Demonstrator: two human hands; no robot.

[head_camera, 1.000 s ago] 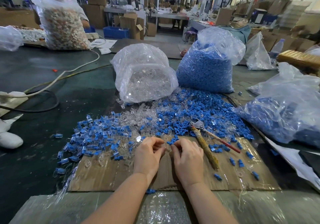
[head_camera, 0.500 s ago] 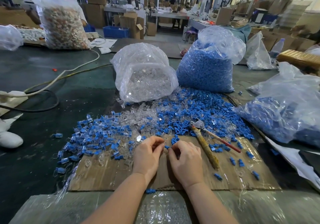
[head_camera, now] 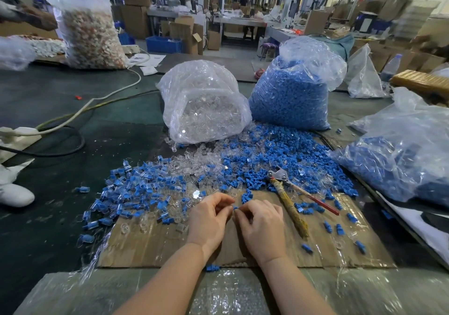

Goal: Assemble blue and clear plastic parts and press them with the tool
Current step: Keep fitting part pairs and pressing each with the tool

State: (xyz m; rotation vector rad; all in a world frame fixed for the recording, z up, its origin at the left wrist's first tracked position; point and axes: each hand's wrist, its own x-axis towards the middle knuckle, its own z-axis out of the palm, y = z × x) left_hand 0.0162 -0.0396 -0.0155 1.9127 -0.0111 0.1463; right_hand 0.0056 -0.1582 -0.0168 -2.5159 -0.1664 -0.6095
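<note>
- Where the cardboard sheet (head_camera: 243, 254) meets its left edge, a heap of joined blue-and-clear pieces (head_camera: 136, 193) spreads onto the dark tabletop (head_camera: 48, 217).
- Left hand (head_camera: 210, 220), over the sheet's middle, curls its fingers and pinches a small blue part (head_camera: 235, 208).
- Right hand (head_camera: 261, 224) meets it fingertip to fingertip, curled on the same part.
- Pressing tool (head_camera: 290, 201) lies just beside the right hand, untouched.
- Behind, toward the far edge, stand a bag of clear parts (head_camera: 204, 105) and a bag of blue parts (head_camera: 289, 95).
</note>
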